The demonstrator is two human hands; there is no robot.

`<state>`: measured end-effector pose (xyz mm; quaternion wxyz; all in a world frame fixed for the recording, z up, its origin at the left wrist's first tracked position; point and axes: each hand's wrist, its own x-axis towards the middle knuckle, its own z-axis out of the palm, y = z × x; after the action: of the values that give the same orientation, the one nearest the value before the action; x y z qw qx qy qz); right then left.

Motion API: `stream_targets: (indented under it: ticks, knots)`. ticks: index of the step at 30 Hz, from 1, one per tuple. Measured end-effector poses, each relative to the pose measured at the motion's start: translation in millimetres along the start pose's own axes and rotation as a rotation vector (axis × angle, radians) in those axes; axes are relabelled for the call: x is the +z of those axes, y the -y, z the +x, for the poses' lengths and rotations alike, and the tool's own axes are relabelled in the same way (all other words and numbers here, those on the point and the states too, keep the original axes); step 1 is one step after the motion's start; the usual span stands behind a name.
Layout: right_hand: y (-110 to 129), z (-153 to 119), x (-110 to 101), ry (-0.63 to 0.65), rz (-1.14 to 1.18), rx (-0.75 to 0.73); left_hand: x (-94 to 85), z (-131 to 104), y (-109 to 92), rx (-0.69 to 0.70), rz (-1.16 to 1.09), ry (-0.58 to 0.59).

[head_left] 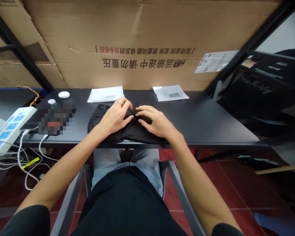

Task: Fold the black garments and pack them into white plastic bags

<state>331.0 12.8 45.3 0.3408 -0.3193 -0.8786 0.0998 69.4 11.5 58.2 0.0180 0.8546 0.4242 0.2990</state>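
Note:
A black cloth item (142, 136), soft and wrinkled, lies bunched along the desk's front edge; its exact kind I cannot make out. My left hand (116, 114), with a ring on one finger, rests over its left-middle part, thumb and fingers bent around a small raised fold of the cloth. From the right, my right hand (157, 122) reaches the same spot, its curled fingertips on the fabric. Only a narrow gap separates the fingertips of both hands, and a thin dark bit of the item shows there. Part of the cloth is hidden beneath my hands.
Two clear plastic pouches (105, 94) (170, 93) lie at the back of the black desk (199, 121), before a large cardboard sheet (142, 29). At left are a white power strip (12, 129) with cables, a blurred-out dark object (56, 119) and a white oval case (64, 94).

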Motion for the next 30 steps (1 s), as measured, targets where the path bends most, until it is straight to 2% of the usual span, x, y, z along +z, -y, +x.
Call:
stream_targets:
  ticks: [4,7,10,14,17,22,26,28,30]
  knots:
    - [-8.4,-2.3,7.3,0.039,-0.038,-0.033,-17.1,-17.5,12.9,-0.144,0.058,-0.034]
    - [-9.5,-4.7,8.6,0.054,-0.074,-0.032,-25.9,-34.5,25.1,-0.253,0.089,0.019]
    - [-7.8,-8.4,10.3,0.063,-0.11,-0.01,-27.5,-44.0,30.9,-0.34,0.101,0.092]
    - [-7.7,-13.2,12.9,0.036,-0.135,0.02,-24.8,-41.1,24.7,-0.401,0.086,0.166]
    - [-7.9,-14.9,14.5,0.042,-0.156,-0.018,-23.7,-36.0,18.8,-0.399,0.042,0.124]
    - [6.7,-12.2,25.8,0.074,-0.202,-0.087,-26.8,-25.2,11.5,-0.375,0.019,-0.058]
    - [20.6,-8.5,32.5,0.091,-0.23,-0.173,-26.4,-8.5,-3.6,-0.302,0.069,-0.183]
    - [20.3,-9.2,26.7,0.041,-0.245,-0.158,-21.2,-0.3,-13.8,-0.247,0.088,-0.185]
    - [15.3,-12.2,15.0,-0.073,-0.267,-0.083,-12.4,6.3,-24.1,-0.189,0.112,-0.149]
